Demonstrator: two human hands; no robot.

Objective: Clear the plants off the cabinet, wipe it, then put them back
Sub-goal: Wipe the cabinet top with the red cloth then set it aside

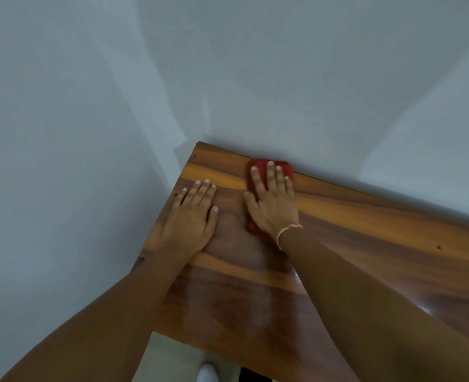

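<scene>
The cabinet's glossy brown wooden top (365, 244) fills the lower right and sits in a corner of pale walls. A red cloth (256, 168) lies near the back edge by the wall. My right hand (273, 201) presses flat on the cloth with straight, spread fingers and covers most of it. My left hand (193, 213) rests flat on the bare wood near the left edge, fingers straight and together. No plants are in view.
Pale walls (90, 106) meet at the corner behind the cabinet's far left end. Below the front edge a strip of light floor (167, 359) shows, with a white shoe tip (207, 372). Small dark screw holes dot the wood.
</scene>
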